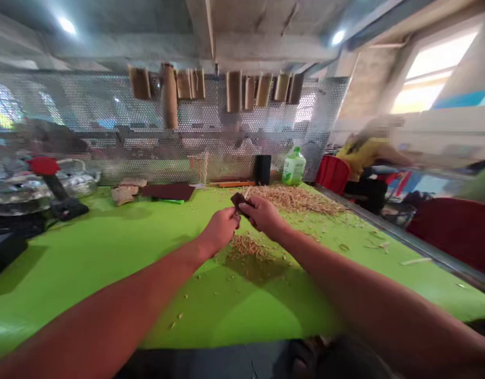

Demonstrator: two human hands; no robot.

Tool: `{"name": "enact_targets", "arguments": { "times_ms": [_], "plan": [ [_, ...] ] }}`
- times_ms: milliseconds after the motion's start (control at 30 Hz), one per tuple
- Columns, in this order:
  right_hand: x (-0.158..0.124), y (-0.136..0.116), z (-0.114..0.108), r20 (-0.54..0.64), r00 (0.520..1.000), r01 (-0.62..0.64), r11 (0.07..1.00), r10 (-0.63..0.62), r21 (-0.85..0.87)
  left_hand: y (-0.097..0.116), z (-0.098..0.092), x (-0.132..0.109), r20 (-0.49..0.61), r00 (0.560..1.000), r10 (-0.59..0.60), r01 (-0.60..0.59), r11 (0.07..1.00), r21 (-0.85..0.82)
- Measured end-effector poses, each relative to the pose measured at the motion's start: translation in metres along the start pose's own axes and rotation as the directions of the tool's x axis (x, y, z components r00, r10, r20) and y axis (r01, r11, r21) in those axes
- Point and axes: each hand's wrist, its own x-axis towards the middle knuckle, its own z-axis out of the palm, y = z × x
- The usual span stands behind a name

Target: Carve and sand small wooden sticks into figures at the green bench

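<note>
My left hand (222,229) and my right hand (264,216) meet above the green tabletop (210,310). Their fingers pinch a small dark brown sheet (238,203), probably abrasive paper, and its exact shape is partly hidden by my fingers. A thin pale sliver (246,193) sticks up beside it, possibly wood. Directly below my hands lies a small heap of wood shavings (246,248). A larger spread of shavings (293,200) lies just beyond my right hand.
A larger dark sheet (168,191) and tan scraps (124,192) lie at the far edge. Behind stand a black cup (263,169), a green-capped bottle (294,167) and a perforated metal screen (108,126) with hanging wooden pieces (234,90). A seated person (364,160) is at the right.
</note>
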Motion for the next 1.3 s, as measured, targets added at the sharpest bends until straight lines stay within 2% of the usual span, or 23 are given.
{"name": "enact_targets", "arguments": {
  "times_ms": [100, 267, 367, 467, 533, 667, 733, 833, 967, 1100, 1233, 1300],
  "plan": [
    [0.004, -0.002, -0.002, -0.072, 0.995, -0.061, 0.995, 0.067, 0.078, 0.002, 0.001, -0.002, 0.015, 0.999, -0.043, 0.043, 0.999, 0.005],
    [0.002, -0.003, -0.003, 0.069, 0.993, -0.101, 0.983, 0.092, 0.156, 0.007, 0.003, -0.004, 0.029, 0.996, -0.083, 0.083, 0.996, -0.026],
    [0.002, -0.005, -0.003, 0.004, 0.988, -0.149, 0.965, 0.152, 0.215, 0.010, 0.003, -0.006, 0.047, 0.992, -0.115, 0.119, 0.989, -0.088],
    [0.000, -0.006, -0.001, 0.043, 0.984, -0.177, 0.944, 0.172, 0.279, 0.013, 0.003, -0.009, 0.078, 0.983, -0.167, 0.178, 0.970, -0.164],
    [0.000, -0.007, 0.000, 0.085, 0.986, -0.164, 0.947, 0.146, 0.278, 0.015, 0.002, -0.010, 0.109, 0.977, -0.183, 0.205, 0.949, -0.239],
    [0.003, -0.007, -0.006, -0.014, 0.986, -0.151, 0.936, 0.164, 0.318, 0.016, 0.001, -0.009, 0.215, 0.955, -0.203, 0.276, 0.873, -0.403],
    [0.003, -0.006, -0.008, 0.002, 0.984, -0.165, 0.923, 0.176, 0.347, 0.017, 0.000, -0.008, 0.269, 0.939, -0.216, 0.323, 0.824, -0.465],
    [0.000, -0.007, -0.006, 0.093, 0.984, -0.170, 0.937, 0.149, 0.305, 0.018, -0.001, -0.006, 0.308, 0.925, -0.222, 0.361, 0.767, -0.531],
    [-0.001, -0.009, -0.004, 0.011, 0.987, -0.156, 0.942, 0.160, 0.296, 0.019, -0.003, -0.005, 0.318, 0.924, -0.214, 0.371, 0.712, -0.596],
    [-0.002, -0.010, -0.004, 0.063, 0.991, -0.133, 0.953, 0.120, 0.272, 0.019, -0.003, -0.006, 0.322, 0.925, -0.201, 0.365, 0.703, -0.610],
    [0.000, -0.008, -0.006, -0.031, 0.987, -0.146, 0.954, 0.159, 0.262, 0.020, -0.002, -0.007, 0.351, 0.911, -0.216, 0.396, 0.695, -0.601],
    [0.000, -0.007, -0.006, -0.008, 0.984, -0.169, 0.944, 0.179, 0.284, 0.021, -0.003, -0.006, 0.359, 0.905, -0.227, 0.410, 0.684, -0.603]
  ]
}}
